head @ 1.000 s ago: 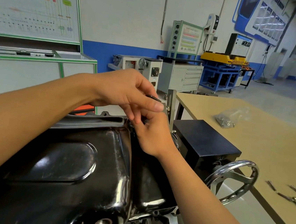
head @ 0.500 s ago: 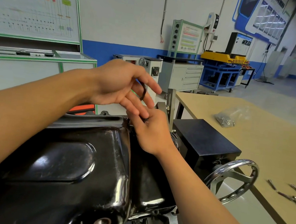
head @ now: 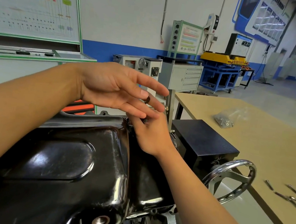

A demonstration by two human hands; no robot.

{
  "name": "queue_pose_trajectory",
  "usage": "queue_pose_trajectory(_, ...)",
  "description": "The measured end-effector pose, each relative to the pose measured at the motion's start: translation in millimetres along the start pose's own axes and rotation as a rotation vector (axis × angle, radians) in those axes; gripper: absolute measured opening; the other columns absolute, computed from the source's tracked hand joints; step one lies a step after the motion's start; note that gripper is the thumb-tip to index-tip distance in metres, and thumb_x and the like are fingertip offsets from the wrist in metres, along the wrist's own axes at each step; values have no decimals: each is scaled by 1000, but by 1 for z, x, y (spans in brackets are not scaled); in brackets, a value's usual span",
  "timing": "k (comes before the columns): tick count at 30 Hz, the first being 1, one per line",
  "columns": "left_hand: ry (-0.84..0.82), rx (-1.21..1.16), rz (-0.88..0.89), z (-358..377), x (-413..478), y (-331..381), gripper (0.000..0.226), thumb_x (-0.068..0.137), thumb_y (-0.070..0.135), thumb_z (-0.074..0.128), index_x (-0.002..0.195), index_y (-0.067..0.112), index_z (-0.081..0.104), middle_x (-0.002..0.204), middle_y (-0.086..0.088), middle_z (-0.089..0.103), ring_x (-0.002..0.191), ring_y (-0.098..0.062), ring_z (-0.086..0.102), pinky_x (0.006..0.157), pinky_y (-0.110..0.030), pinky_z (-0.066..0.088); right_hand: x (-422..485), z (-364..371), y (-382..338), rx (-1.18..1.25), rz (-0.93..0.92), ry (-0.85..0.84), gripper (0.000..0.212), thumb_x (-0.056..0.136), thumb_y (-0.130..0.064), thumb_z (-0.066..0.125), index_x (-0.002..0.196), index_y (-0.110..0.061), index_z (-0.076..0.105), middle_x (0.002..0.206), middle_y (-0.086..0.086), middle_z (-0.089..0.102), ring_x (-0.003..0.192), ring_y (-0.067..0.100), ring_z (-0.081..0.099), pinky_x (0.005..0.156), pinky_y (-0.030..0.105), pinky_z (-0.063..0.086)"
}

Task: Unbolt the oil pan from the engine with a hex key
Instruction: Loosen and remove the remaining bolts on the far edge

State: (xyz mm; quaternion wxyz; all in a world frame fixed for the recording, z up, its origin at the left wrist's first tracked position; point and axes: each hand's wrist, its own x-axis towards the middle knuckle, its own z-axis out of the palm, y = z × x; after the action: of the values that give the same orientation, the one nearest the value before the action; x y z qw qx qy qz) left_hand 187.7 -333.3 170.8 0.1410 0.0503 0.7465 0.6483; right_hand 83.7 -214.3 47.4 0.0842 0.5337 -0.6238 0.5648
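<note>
The glossy black oil pan (head: 65, 158) fills the lower left, bolted on the upturned engine. At its far right corner my right hand (head: 152, 136) curls its fingers round the lower end of the dark hex key (head: 147, 99); the bolt itself is hidden by the fingers. My left hand (head: 113, 88) hovers just above, palm turned toward me and fingers stretched straight to the right. They touch the key's upper arm, which shows as a dark tip by the thumb.
A threaded drain hole (head: 100, 221) sits at the pan's near edge. A chrome handwheel (head: 231, 177) and a black box (head: 202, 141) stand at the right. The wooden table (head: 250, 140) carries a bag of bolts (head: 225, 118) and several loose hex keys (head: 291, 197).
My left hand has uncurled from pinching the key's upper arm to straight fingers swept right across it. My right hand stays at the pan's corner.
</note>
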Motion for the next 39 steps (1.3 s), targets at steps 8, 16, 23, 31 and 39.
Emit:
queue_pose_trajectory(8,290,461,10,14,7,-2,37,68,32,89,102,25,78,75,-4,71,57,-15,67,51,-20,53,-1,0,-5,79,27,-22,30,99,-12,61,71,-21,65,64,-6,61,62,19,57,63,35,47)
queue_pose_trajectory(16,417,602,138,13,14,-9,37,70,48,77,92,18,77,54,-3,62,37,-12,53,40,-18,39,1,2,-4,105,47,-50,20,100,-10,58,87,-5,74,83,4,73,76,19,64,76,37,51)
queue_pose_trajectory(23,564,597,168,16,22,-6,41,94,45,58,69,18,74,62,-8,71,30,-13,50,37,-16,37,0,5,-1,101,111,-21,35,100,-17,61,73,4,59,58,15,47,57,22,39,58,38,36)
queue_pose_trajectory(31,594,405,143,17,19,-3,35,107,19,35,114,17,69,65,-19,70,29,-19,48,31,-20,31,0,5,-3,46,113,-64,33,102,-23,57,81,1,64,59,11,47,58,25,42,61,44,40)
queue_pose_trajectory(39,682,45,232,11,17,-1,40,94,4,32,108,4,70,72,-20,70,31,-14,34,35,-22,34,1,4,-6,12,99,-71,37,103,-22,56,70,-4,52,62,16,50,64,31,46,64,50,44)
